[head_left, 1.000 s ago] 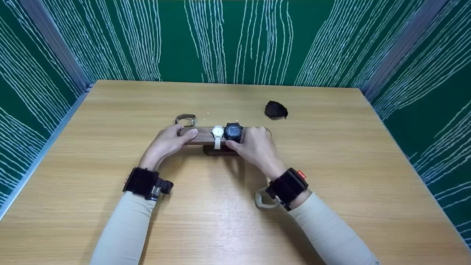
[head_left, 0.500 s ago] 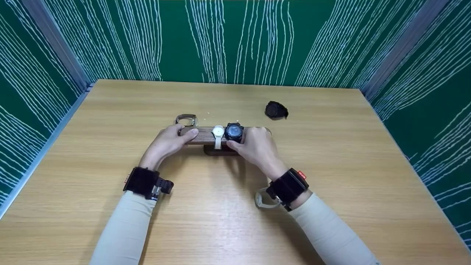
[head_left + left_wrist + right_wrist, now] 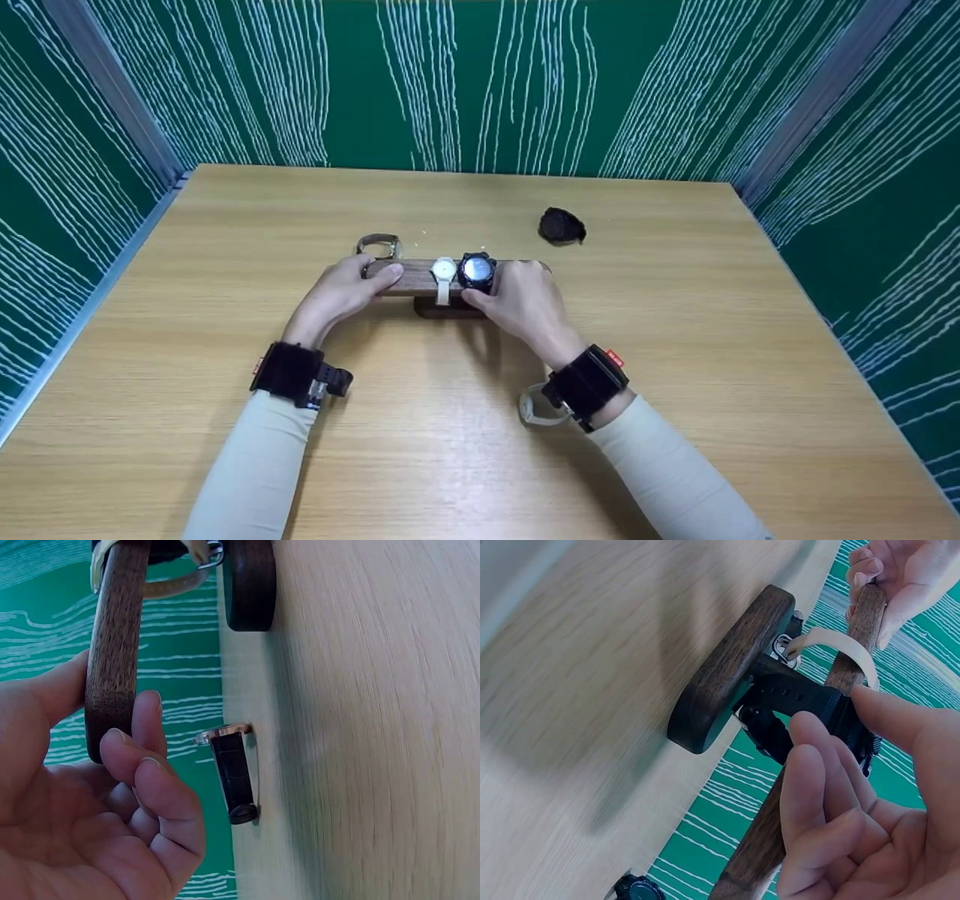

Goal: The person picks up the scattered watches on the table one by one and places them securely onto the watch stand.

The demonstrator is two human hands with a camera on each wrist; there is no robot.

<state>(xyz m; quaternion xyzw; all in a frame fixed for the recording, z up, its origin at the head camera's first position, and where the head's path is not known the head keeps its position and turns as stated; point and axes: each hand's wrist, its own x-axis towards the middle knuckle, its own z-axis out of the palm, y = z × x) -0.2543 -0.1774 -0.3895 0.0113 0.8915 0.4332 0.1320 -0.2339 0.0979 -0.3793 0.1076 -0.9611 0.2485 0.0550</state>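
A dark wooden bar [image 3: 412, 277] on a stand with a dark base [image 3: 451, 308] carries a white watch [image 3: 444, 270] and a black watch [image 3: 477, 270]. My left hand [image 3: 341, 292] grips the bar's left end, thumb on top and fingers beneath, as the left wrist view shows. Beside the black watch, my right hand [image 3: 531, 304] has its thumb against that watch's near edge and its fingers curled over the bar. In the right wrist view the black strap [image 3: 791, 694] hangs round the bar beside the fingers of my right hand [image 3: 877, 817].
Behind the bar's left end lies a watch with a dark strap [image 3: 377, 244]. A black watch [image 3: 562, 226] lies at the back right. A pale-strapped watch [image 3: 541, 406] is beside my right wrist. Green walls with white lines stand round the wooden table [image 3: 420, 465].
The face of the black watch on the bar looks brighter than before. Both hands keep their places, and the bar has not visibly moved.
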